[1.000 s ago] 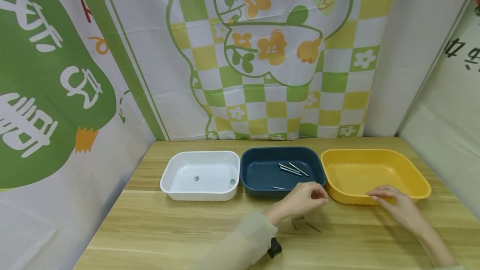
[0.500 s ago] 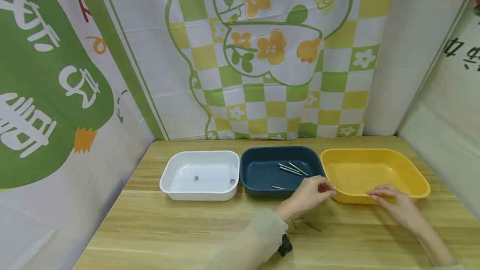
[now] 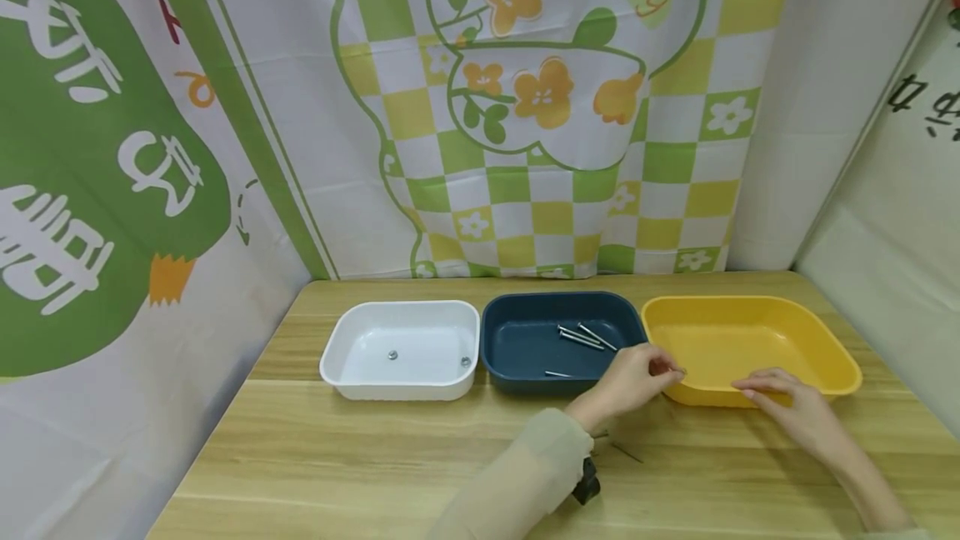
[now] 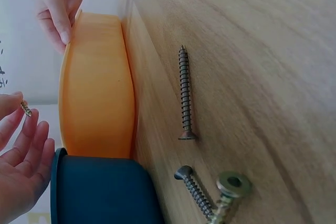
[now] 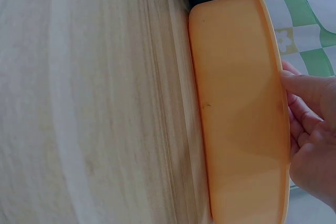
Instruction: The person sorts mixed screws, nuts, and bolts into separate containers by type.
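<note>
My left hand (image 3: 630,377) is over the near left corner of the yellow tray (image 3: 757,397). In the left wrist view it pinches a short brassy screw (image 4: 26,108) between thumb and index finger, pointed end outward, the other fingers loosely spread. My right hand (image 3: 798,415) grips the yellow tray's near rim, with the thumb (image 5: 307,85) outside and the fingers over the inner side. On the table below the left forearm lie a dark countersunk screw (image 4: 185,95), a second dark screw (image 4: 195,190) and a brassy screw with a hex socket head (image 4: 233,184).
A navy tray (image 3: 525,386) stands between the yellow tray and a white tray (image 3: 405,391), all three in a row. Several long silvery bolts (image 3: 581,340) lie in the navy one, two small nuts (image 3: 393,355) in the white one. A printed cloth (image 3: 547,215) hangs behind the table.
My left hand has moved right and slightly away, from in front of the navy tray's right corner to over the yellow tray's near left edge. The right hand stays at the rim.
</note>
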`<state>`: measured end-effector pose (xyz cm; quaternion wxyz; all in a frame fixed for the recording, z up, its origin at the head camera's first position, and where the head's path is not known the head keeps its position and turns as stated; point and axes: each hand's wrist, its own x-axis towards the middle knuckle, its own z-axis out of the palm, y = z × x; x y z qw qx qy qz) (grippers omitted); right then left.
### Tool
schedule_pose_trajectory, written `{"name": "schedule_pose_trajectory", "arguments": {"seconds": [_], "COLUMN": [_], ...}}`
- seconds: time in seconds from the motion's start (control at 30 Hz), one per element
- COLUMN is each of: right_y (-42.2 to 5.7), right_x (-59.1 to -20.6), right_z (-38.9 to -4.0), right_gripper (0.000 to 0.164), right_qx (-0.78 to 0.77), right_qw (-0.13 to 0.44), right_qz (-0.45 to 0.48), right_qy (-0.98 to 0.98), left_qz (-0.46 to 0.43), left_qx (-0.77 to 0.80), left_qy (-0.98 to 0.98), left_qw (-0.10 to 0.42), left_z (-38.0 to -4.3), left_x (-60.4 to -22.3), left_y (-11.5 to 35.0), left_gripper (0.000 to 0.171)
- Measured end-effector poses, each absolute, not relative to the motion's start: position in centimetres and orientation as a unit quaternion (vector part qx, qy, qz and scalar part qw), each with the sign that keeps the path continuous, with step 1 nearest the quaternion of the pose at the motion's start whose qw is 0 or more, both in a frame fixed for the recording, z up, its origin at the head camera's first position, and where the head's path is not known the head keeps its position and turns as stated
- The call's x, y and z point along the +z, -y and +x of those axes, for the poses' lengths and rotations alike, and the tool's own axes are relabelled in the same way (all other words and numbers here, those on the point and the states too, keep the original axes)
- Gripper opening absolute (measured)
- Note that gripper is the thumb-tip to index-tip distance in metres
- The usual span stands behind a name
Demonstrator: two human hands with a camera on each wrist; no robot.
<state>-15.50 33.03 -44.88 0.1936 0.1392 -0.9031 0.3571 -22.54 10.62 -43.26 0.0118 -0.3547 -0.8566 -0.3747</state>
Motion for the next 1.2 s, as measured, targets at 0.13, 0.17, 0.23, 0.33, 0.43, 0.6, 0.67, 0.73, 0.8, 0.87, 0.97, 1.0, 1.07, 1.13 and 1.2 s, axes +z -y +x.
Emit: {"name": "schedule_pose_trajectory", "arguments": {"seconds": [0.13,0.17,0.23,0.33,0.43,0.6,0.67,0.73,0.8,0.87,0.97,1.0,1.07,1.13,1.2], "right_y": [-33.0,-33.0,-33.0,-33.0,-33.0,-33.0,-33.0,-33.0,-33.0,-33.0,-33.0,-33.0,-32.9,-32.9,-32.9], "right_x": [-44.9,-44.9,-44.8,-44.8,-44.9,-44.9,-45.0,-45.0,-45.1,-45.1,-45.0,-45.0,-44.9,-44.9,-44.8], "right_z": [-15.6,-15.6,-15.6,-15.6,-15.6,-15.6,-15.6,-15.6,-15.6,-15.6,-15.6,-15.6,-15.5,-15.5,-15.5], "right_gripper": [0.009,0.009,0.009,0.009,0.009,0.010,0.010,0.010,0.010,0.010,0.009,0.009,0.009,0.009,0.009], "right_qx": [0.358,0.358,0.358,0.357,0.357,0.355,0.355,0.355,0.355,0.356,0.356,0.356,0.356,0.354,0.354], "right_qw": [0.197,0.196,0.196,0.198,0.199,0.204,0.207,0.211,0.213,0.217,0.217,0.216,0.214,0.211,0.210], "right_qz": [0.141,0.140,0.139,0.139,0.140,0.145,0.149,0.152,0.155,0.156,0.155,0.154,0.152,0.150,0.149], "right_qy": [0.902,0.902,0.902,0.902,0.902,0.901,0.900,0.898,0.897,0.895,0.896,0.896,0.897,0.898,0.899], "left_qz": [-0.347,-0.347,-0.348,-0.353,-0.355,-0.353,-0.351,-0.347,-0.342,-0.338,-0.334,-0.334,-0.334,-0.335,-0.339], "left_qx": [-0.373,-0.371,-0.366,-0.359,-0.355,-0.347,-0.345,-0.343,-0.341,-0.339,-0.341,-0.343,-0.349,-0.355,-0.358], "left_qy": [0.860,0.861,0.863,0.864,0.864,0.868,0.870,0.872,0.875,0.878,0.879,0.878,0.876,0.873,0.870], "left_qw": [0.017,0.019,0.022,0.026,0.027,0.032,0.033,0.032,0.028,0.022,0.011,0.008,0.006,0.008,0.012], "left_z": [-22.8,-22.9,-23.1,-23.2,-23.3,-23.3,-23.3,-23.3,-23.3,-23.2,-23.1,-23.1,-23.1,-23.1,-23.0], "left_x": [-43.3,-43.3,-43.4,-43.4,-43.4,-43.2,-43.2,-43.2,-43.2,-43.2,-43.1,-43.1,-43.1,-43.1,-43.2], "left_y": [-11.0,-11.1,-11.4,-11.8,-12.1,-12.5,-12.6,-12.7,-12.8,-12.9,-12.9,-12.9,-12.8,-12.7,-12.5], "left_gripper": [0.011,0.011,0.011,0.012,0.012,0.012,0.012,0.012,0.012,0.012,0.012,0.012,0.012,0.011,0.010]}}
